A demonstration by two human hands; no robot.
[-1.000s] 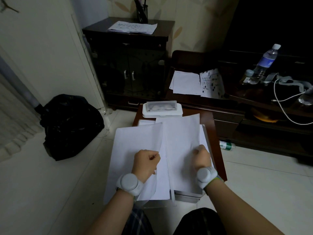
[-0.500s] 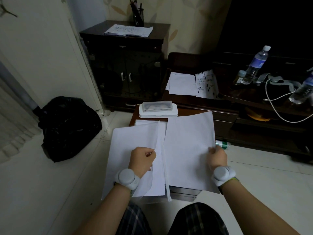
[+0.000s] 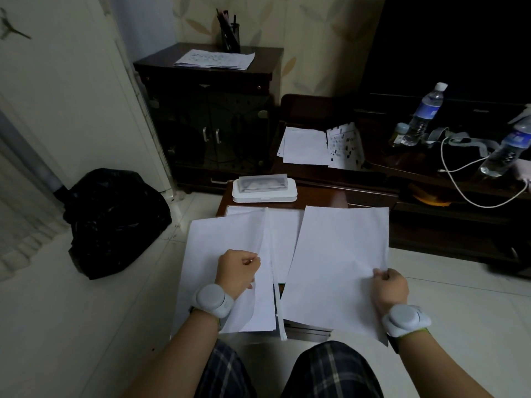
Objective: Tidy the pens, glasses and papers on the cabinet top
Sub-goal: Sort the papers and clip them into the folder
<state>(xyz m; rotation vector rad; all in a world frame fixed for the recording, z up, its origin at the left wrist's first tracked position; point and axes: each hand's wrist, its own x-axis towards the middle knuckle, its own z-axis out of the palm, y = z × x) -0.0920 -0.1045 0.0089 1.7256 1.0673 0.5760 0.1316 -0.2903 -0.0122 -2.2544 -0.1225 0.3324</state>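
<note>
One sheet was pinched by the right hand, another sheet was clamped in left hand fingers, probably for sorting.

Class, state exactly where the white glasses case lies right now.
In the head view the white glasses case lies flat at the far end of the small wooden table, just beyond the papers, centre frame.

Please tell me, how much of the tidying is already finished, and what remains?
Looks done: pens stand in the holder beside a paper stack on the cabinet, and the glasses case is closed. In hand: the left hand holds several sheets, the right hand one sheet. Left: loose papers on the low unit.
</note>
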